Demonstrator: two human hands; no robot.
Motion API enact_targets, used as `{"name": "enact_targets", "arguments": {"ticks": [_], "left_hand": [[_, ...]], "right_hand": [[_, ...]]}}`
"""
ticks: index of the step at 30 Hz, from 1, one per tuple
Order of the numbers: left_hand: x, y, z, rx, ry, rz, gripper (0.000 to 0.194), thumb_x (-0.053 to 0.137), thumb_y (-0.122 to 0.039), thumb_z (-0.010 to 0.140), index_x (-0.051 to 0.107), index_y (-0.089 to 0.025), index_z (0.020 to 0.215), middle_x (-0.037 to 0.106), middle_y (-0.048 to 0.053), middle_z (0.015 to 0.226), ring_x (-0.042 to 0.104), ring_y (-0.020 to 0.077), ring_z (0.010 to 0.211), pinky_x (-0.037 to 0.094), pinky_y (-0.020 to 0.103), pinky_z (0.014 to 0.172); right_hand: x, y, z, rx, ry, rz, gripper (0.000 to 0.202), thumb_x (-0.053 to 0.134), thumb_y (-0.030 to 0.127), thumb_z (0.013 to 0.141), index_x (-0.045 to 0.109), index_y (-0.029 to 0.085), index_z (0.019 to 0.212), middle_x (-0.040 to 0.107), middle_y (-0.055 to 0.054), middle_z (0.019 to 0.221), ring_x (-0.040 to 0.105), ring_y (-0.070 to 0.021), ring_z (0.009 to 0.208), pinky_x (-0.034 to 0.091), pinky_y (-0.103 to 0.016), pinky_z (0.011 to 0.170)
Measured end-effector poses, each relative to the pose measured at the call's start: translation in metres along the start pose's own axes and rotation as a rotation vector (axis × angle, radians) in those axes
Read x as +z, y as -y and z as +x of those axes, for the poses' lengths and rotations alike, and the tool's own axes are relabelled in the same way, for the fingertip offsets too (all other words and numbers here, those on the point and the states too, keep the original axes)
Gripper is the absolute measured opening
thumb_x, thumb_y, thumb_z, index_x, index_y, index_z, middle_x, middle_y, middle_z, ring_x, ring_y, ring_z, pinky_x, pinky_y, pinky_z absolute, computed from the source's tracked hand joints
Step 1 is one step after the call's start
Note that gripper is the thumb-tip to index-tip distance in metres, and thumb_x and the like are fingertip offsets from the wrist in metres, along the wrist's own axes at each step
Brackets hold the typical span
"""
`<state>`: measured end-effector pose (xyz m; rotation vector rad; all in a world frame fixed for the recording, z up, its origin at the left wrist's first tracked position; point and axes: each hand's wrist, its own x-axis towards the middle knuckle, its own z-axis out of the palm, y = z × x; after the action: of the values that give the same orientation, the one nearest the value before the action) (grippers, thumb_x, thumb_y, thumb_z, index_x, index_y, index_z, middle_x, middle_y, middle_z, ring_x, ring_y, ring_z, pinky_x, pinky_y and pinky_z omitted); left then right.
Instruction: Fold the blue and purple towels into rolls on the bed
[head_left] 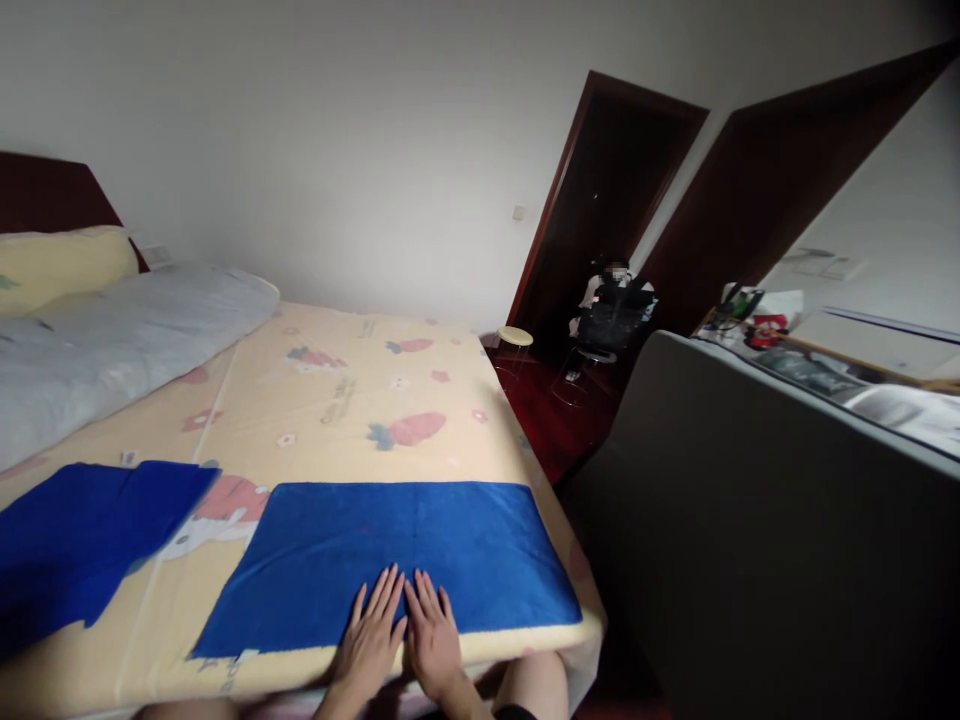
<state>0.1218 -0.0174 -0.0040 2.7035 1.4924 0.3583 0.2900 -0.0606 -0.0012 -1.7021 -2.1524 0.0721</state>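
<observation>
A blue towel [405, 530] lies spread out on the bed near its front edge. My left hand [373, 630] rests flat on the towel's near edge, fingers stretched forward. Beside it, my right hand [433, 632] lies palm down on the same towel, also with straight fingers. The two hands are close together at the thumbs. A second blue cloth [97, 530] lies to the left, with uneven, partly folded edges.
The bed's yellow sheet [345, 350] carries carrot and flower prints. A rolled grey quilt [135, 330] and a pillow [67, 265] lie at the left. To the right stand a dark panel [765, 540] and a stool [515, 337]. A person [615, 300] sits by the doorway.
</observation>
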Motion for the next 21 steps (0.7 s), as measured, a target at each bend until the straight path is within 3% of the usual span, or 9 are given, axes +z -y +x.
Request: {"name": "enact_targets", "arguments": {"ticks": [3, 7, 10, 12, 14, 16, 19, 21], "left_hand": [[-0.006, 0.020, -0.026, -0.097, 0.055, 0.013, 0.054, 0.029, -0.048, 0.096, 0.024, -0.037, 0.149, 0.035, -0.002, 0.157, 0.036, 0.0221, 0.143, 0.028, 0.050, 0.115], [-0.020, 0.077, -0.084, -0.333, 0.026, 0.134, 0.058, 0.031, -0.049, 0.091, 0.037, -0.033, 0.146, 0.036, 0.001, 0.156, 0.036, 0.0274, 0.143, 0.023, 0.057, 0.114], [-0.029, 0.115, -0.118, -0.301, -0.008, 0.197, 0.051, 0.031, -0.037, 0.089, 0.058, -0.033, 0.133, 0.051, 0.004, 0.147, 0.046, 0.0304, 0.136, 0.030, 0.059, 0.109], [-0.036, 0.129, -0.121, -0.258, -0.021, 0.206, 0.048, 0.032, -0.031, 0.089, 0.069, -0.032, 0.118, 0.067, 0.008, 0.129, 0.060, 0.0321, 0.120, 0.036, 0.059, 0.103], [-0.040, 0.131, -0.105, -0.261, -0.069, 0.184, 0.044, 0.034, -0.033, 0.091, 0.075, -0.029, 0.105, 0.076, 0.010, 0.107, 0.068, 0.0307, 0.101, 0.042, 0.056, 0.099], [-0.041, 0.118, -0.073, -0.243, -0.156, 0.120, 0.042, 0.037, -0.038, 0.093, 0.076, -0.025, 0.100, 0.077, 0.010, 0.100, 0.069, 0.0268, 0.097, 0.046, 0.048, 0.097], [-0.031, 0.079, -0.014, -0.081, -0.227, -0.001, 0.043, 0.035, -0.033, 0.094, 0.065, -0.023, 0.124, 0.069, 0.006, 0.128, 0.061, 0.0201, 0.119, 0.047, 0.035, 0.100], [-0.021, 0.054, 0.023, -0.013, -0.178, -0.053, 0.049, 0.031, -0.029, 0.095, 0.048, -0.026, 0.141, 0.054, 0.003, 0.146, 0.048, 0.0165, 0.134, 0.041, 0.034, 0.108]], "right_hand": [[-0.008, -0.015, -0.026, 0.029, -0.012, -0.046, 0.056, 0.038, 0.036, 0.100, 0.016, 0.035, 0.151, 0.034, -0.001, 0.154, 0.040, -0.0233, 0.139, 0.040, -0.046, 0.111], [-0.036, -0.082, -0.082, 0.091, -0.035, -0.111, 0.056, 0.040, 0.040, 0.098, 0.019, 0.040, 0.150, 0.039, 0.003, 0.151, 0.045, -0.0248, 0.135, 0.047, -0.047, 0.107], [-0.049, -0.131, -0.114, 0.204, -0.050, -0.142, 0.048, 0.042, 0.041, 0.095, 0.039, 0.045, 0.142, 0.051, 0.004, 0.143, 0.050, -0.0274, 0.130, 0.052, -0.049, 0.102], [-0.054, -0.148, -0.117, 0.270, -0.056, -0.143, 0.038, 0.043, 0.043, 0.093, 0.058, 0.047, 0.128, 0.062, 0.002, 0.132, 0.055, -0.0309, 0.124, 0.053, -0.053, 0.099], [-0.056, -0.147, -0.102, 0.300, -0.088, -0.128, 0.035, 0.041, 0.046, 0.094, 0.068, 0.044, 0.116, 0.065, -0.002, 0.127, 0.058, -0.0332, 0.121, 0.052, -0.055, 0.100], [-0.054, -0.127, -0.072, 0.285, -0.130, -0.095, 0.040, 0.036, 0.046, 0.097, 0.068, 0.037, 0.119, 0.060, -0.005, 0.135, 0.056, -0.0324, 0.124, 0.051, -0.054, 0.101], [-0.041, -0.075, -0.012, 0.168, -0.101, -0.019, 0.046, 0.030, 0.045, 0.100, 0.053, 0.031, 0.137, 0.048, -0.006, 0.147, 0.048, -0.0252, 0.133, 0.048, -0.045, 0.104], [-0.029, -0.040, 0.025, 0.077, -0.017, 0.047, 0.049, 0.031, 0.046, 0.101, 0.038, 0.031, 0.147, 0.037, -0.006, 0.153, 0.039, -0.0231, 0.139, 0.043, -0.044, 0.109]]}}
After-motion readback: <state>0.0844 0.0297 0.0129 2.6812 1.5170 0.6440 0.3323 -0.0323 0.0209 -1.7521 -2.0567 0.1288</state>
